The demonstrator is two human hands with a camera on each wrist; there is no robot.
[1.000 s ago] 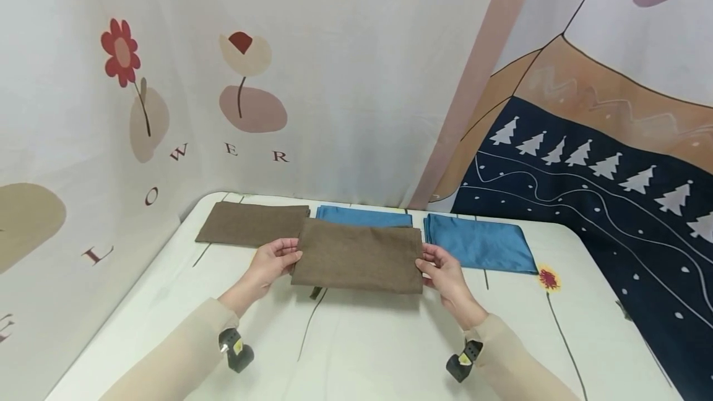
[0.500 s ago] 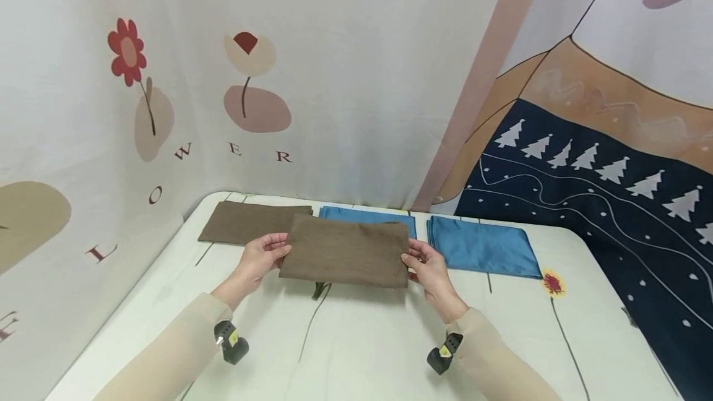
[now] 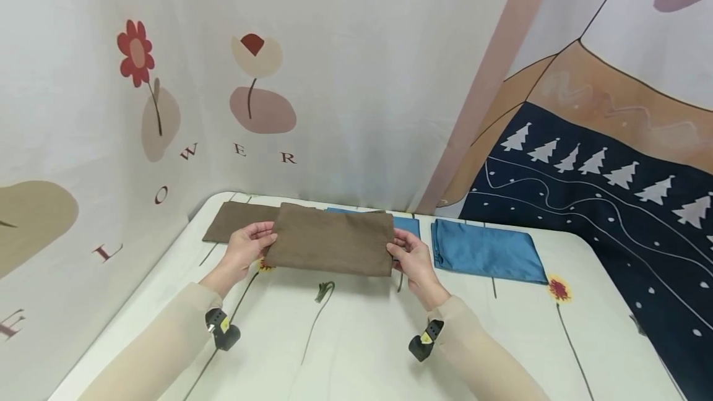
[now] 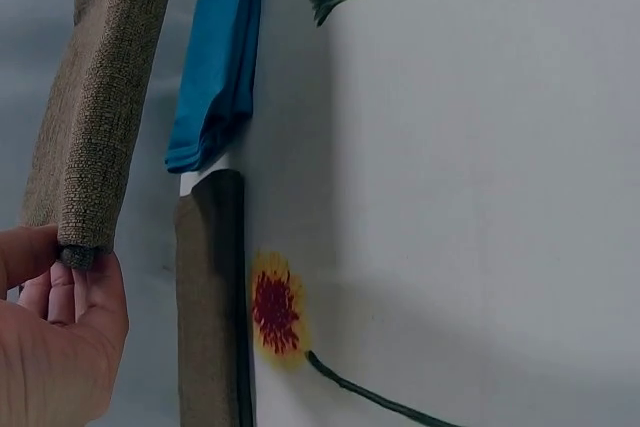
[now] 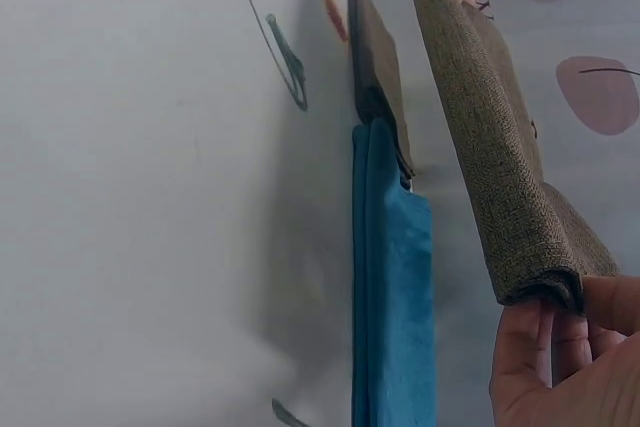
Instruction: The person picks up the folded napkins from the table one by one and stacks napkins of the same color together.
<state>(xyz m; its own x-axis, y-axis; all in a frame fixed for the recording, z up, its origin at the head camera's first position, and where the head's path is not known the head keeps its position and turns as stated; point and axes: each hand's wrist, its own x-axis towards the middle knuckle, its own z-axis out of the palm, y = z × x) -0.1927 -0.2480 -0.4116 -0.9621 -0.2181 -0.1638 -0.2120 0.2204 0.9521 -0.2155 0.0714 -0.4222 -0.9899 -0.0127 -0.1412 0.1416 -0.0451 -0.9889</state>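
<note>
A folded brown cloth (image 3: pixel 331 240) is held up above the table between both hands. My left hand (image 3: pixel 242 252) pinches its left edge, thumb in front and fingers behind. At the opposite edge my right hand (image 3: pixel 412 258) pinches it the same way. The right wrist view shows the stacked layers of this cloth (image 5: pixel 500 177) at its end. Behind it, a second folded brown cloth (image 3: pixel 236 218) lies at the table's back left, partly covered. A folded blue cloth (image 3: pixel 409 226) beside that one is mostly hidden. Farther right lies another folded blue cloth (image 3: pixel 487 249), shiny and flat.
The cloths lie along the back of a white table (image 3: pixel 356 339) with rounded corners and printed flowers. A pale curtain (image 3: pixel 356 79) with printed flowers hangs right behind it. On the right hangs a dark blue, tree-printed fabric (image 3: pixel 613 221). Each wrist wears a small black camera (image 3: pixel 224 328).
Both hands have carried the held brown cloth left and slightly up, so it covers more of the lying brown cloth. The view has shifted slightly. The cloths on the table stay put.
</note>
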